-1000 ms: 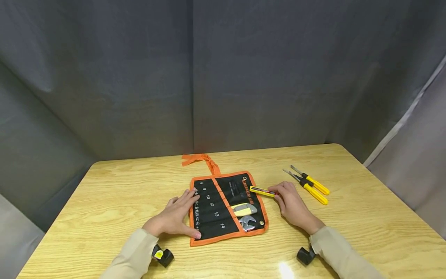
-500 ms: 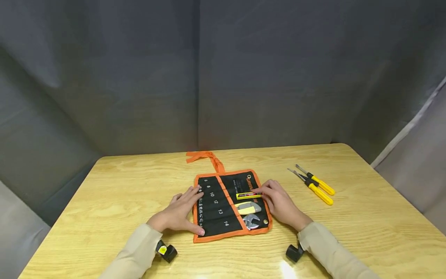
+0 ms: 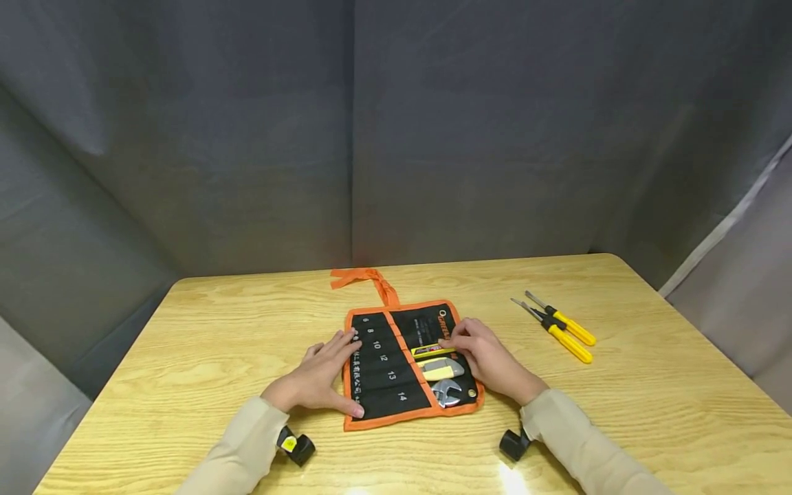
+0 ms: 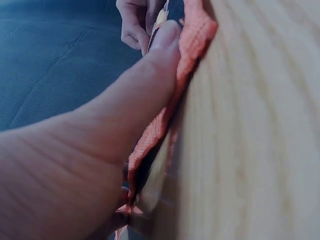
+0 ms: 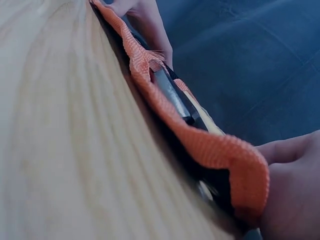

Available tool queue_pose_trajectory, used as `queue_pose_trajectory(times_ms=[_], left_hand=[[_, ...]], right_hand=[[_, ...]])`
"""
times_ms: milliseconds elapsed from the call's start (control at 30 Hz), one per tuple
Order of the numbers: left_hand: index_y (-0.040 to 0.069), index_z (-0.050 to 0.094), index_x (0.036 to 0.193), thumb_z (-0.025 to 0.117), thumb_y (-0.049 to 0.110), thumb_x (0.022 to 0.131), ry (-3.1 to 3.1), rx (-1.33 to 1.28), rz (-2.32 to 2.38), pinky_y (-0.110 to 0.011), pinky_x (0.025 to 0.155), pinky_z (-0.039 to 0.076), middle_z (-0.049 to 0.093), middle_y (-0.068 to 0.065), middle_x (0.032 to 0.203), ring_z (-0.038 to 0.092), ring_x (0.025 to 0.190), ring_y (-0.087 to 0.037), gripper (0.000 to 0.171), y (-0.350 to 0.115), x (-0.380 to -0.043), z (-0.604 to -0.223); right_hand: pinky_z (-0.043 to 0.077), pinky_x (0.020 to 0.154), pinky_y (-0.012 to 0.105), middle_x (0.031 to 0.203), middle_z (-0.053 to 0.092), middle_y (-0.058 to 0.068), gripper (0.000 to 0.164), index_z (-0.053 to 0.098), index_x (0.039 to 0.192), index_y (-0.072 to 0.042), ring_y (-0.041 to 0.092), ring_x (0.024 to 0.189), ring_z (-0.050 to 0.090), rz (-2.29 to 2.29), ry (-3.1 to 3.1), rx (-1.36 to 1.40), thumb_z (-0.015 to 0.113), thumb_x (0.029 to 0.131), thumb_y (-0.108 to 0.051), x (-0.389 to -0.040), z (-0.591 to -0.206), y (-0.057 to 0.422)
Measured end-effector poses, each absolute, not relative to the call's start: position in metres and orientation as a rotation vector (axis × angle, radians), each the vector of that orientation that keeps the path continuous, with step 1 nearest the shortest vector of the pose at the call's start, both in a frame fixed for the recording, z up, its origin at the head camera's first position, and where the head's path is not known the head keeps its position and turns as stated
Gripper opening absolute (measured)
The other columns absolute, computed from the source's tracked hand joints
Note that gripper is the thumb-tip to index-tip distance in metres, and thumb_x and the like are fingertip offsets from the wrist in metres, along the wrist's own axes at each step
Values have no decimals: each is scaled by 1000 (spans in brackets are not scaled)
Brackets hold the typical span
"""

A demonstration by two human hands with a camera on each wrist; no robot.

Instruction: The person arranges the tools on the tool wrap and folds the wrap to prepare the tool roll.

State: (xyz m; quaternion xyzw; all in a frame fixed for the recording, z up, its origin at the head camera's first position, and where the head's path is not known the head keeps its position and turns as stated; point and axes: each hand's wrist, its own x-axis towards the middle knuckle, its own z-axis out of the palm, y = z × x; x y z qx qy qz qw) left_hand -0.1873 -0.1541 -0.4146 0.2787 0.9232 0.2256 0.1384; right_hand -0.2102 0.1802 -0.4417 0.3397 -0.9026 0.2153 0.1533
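A black fabric tool pouch with orange edging lies spread on the table, pocket numbers printed on its left part. My left hand rests on its left edge, fingers and thumb spread. In the left wrist view my thumb presses on the orange border. My right hand pinches the right end of a slim yellow case with a dark label. The case's left end is right at the orange pocket rim. Below it, a yellow-and-grey utility knife and an adjustable wrench stick out of the pockets.
Two yellow-handled screwdrivers lie to the right on the wooden table, beside a small black piece. An orange tie strap trails from the pouch's far edge. Grey curtains stand behind the table.
My right hand has carried the yellow case leftward, from the pouch's right edge to the orange pocket rim, above the utility knife. My left hand has stayed on the pouch.
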Motion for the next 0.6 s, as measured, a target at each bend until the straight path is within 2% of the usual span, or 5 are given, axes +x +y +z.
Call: queue_pose_trajectory(times_ms=[167, 400, 600], left_hand=[[-1, 28, 149, 83, 53, 67, 2665, 800, 650, -63, 110, 17, 12, -20, 160, 9, 147, -40, 113, -154, -186, -413], [0, 27, 150, 82, 54, 67, 2664, 790, 632, -63, 111, 15, 11, -19, 161, 8, 148, -39, 113, -153, -185, -409], [1, 27, 150, 83, 53, 66, 2664, 765, 628, -63, 112, 15, 11, -18, 161, 8, 148, -39, 114, -153, -180, -405]], right_hand=[[47, 77, 33, 95, 56, -1, 23, 76, 99, -16, 13, 89, 50, 631, -2574, 1036, 66, 87, 1, -212, -439, 178], [49, 79, 33, 101, 56, 2, 32, 74, 112, -13, 14, 93, 51, 746, -2637, 1090, 61, 89, 6, -211, -433, 181], [50, 79, 33, 104, 58, 1, 33, 73, 114, -14, 14, 94, 53, 805, -2663, 1120, 61, 89, 5, -211, -431, 179]])
